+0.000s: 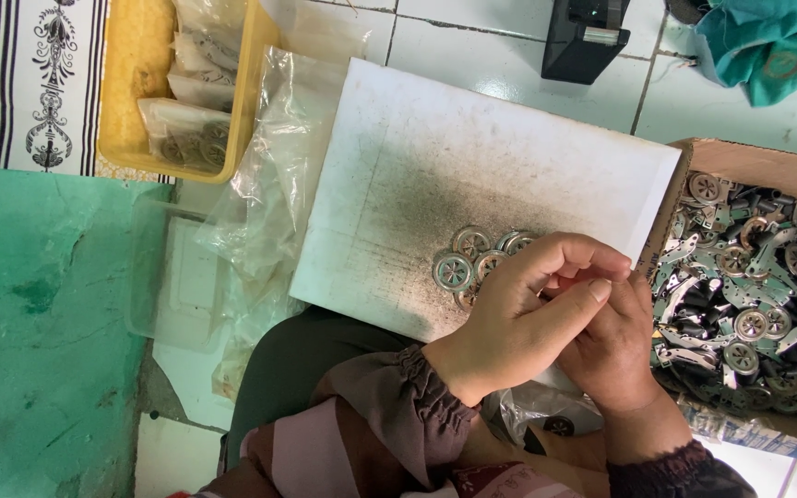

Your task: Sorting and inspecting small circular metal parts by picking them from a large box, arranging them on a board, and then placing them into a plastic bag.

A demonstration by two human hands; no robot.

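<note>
Head view shows our two hands meeting over the near right corner of the white board. Our left hand (518,318) lies on top, fingers curled and thumb stretched across; our right hand (615,346) sits under it, fingers bent up toward the left thumb. Both are closed around something small pinched between the fingertips, but the fingers hide it, so we cannot tell what the piece is.

Just beyond the left knuckles, a small heap of round metal discs (474,258) with spoked centres rests on the white board (472,157), near its front edge where the board is smudged dark. Beside the right hand, touching the board's right edge, an open cardboard box (740,159) is full of mixed metal parts (749,304).

We judge the step in hand to be fitting or checking one piece by fingertip, with the discs as finished or waiting stock. A next move would call for a steady pinch and a short reach to the heap or box.

Further out lie clear plastic bags (269,175) off the board's left edge and a yellow tray (136,83) of bagged parts.
</note>
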